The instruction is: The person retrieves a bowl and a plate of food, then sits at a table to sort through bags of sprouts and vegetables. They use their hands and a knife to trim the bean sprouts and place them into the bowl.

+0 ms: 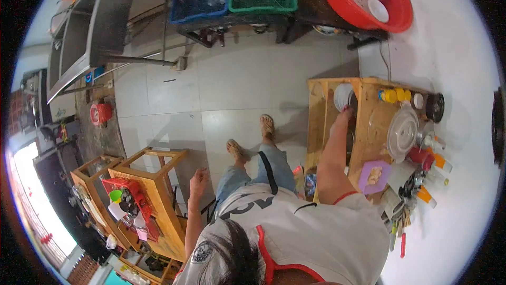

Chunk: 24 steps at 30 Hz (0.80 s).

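Hair (236, 248) overlies our shirt (327, 227); our right hand (344, 115) meets white dishes (342, 95), fingers unclear; our left hand (198, 179) curls loosely.

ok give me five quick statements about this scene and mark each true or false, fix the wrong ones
1. The right hand is at the white dishes in the wooden cabinet. True.
2. The left hand is carrying a plate. False: no object shows in the left hand, which hangs at the person's side.
3. A blue tray and a green tray stand side by side. True.
4. The red basin has nothing in it. False: the red basin holds a round white item, among other things.
5. The purple container is on the floor. False: the purple container sits on top of the cabinet.
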### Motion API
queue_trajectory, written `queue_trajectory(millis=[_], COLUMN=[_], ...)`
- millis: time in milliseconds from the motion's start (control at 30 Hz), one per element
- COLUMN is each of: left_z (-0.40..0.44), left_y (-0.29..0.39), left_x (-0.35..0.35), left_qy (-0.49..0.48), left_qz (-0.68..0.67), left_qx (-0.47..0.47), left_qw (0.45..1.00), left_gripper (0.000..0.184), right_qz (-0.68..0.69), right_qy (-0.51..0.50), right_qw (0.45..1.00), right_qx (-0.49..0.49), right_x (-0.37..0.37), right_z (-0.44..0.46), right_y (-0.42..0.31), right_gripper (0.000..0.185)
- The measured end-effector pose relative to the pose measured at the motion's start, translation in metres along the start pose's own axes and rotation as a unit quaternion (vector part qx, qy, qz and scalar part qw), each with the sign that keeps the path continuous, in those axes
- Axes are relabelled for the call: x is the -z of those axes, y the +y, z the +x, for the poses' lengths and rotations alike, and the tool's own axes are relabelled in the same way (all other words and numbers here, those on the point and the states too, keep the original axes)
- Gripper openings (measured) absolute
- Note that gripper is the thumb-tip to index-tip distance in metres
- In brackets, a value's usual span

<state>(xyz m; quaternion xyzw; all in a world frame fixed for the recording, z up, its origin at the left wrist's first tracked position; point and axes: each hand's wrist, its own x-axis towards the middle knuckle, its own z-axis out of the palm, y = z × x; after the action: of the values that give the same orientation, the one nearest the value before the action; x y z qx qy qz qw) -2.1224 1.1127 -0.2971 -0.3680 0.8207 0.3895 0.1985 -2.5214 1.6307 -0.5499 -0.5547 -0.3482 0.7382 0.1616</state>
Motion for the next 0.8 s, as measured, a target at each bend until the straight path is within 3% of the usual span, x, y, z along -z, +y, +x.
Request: queue_trajectory(millis=[200,300,400,600,800], left_z=[-0.012,-0.023,-0.027,-0.016,-0.009], left_y=[-0.049,-0.062,-0.059,-0.061,-0.02], left_x=[-0.021,-0.023,-0.027,-0.029,-0.029], left_qy=[-0.082,-0.087,-0.065,-0.082,-0.048], left_qz=[-0.054,-0.001,-0.034,-0.001,-0.085], left_qx=[0.181,0.148,0.191,0.143,0.083], left_qw=[0.979,0.985,0.979,0.986,0.992], left_gripper=[0.034,0.034,0.035,0.033,0.033], right_qz=[-0.029,-0.032,-0.028,0.001,0.065], right_qy=[0.051,0.062,0.059,0.031,-0.052], right_qw=[0.996,0.995,0.995,0.997,0.995], right_qx=[0.067,0.073,0.074,0.067,0.049], right_x=[-0.013,-0.014,-0.015,-0.01,0.021], right_z=[-0.018,-0.019,-0.016,-0.015,-0.011], right_y=[-0.003,-0.004,-0.004,-0.011,-0.009], right_gripper=[0.025,0.029,0.035,0.048,0.046])
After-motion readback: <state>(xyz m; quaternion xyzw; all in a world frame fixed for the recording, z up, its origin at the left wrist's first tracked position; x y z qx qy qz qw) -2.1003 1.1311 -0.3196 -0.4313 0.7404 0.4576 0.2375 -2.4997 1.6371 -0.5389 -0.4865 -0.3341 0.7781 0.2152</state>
